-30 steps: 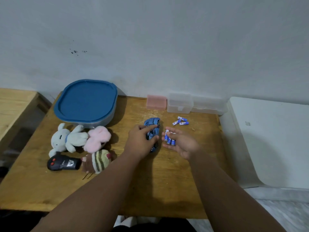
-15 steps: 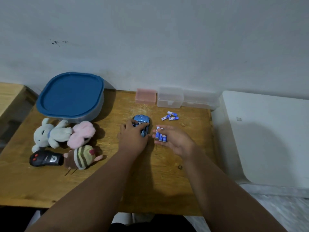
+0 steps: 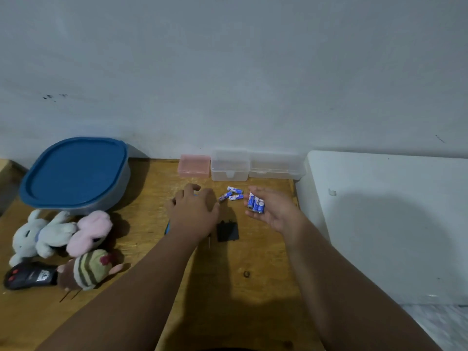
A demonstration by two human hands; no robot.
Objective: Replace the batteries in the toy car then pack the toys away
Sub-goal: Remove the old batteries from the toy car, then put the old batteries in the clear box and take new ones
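Over at the far left of the wooden table [image 3: 141, 252], the black remote control [image 3: 27, 277] is lying in front of the white plush rabbit [image 3: 38, 233]. The pink plush [image 3: 90, 231] and the striped plush [image 3: 87, 269] are crowding just right of that rabbit, and the blue-lidded container [image 3: 76, 173] is sitting behind them. Moving right of the container, the left hand [image 3: 193, 214] is pressing down palm-first, fingers spread, covering the toy car [image 3: 167, 228] so only a blue sliver is peeking out; whether the fingers are gripping it, I cannot tell. Just right of that hand, a small black cover [image 3: 227, 231] is lying flat, with three loose batteries [image 3: 233, 194] behind it. Further right, the right hand [image 3: 273, 211] is hovering palm-up, half curled, cradling a cluster of blue batteries [image 3: 256, 204].
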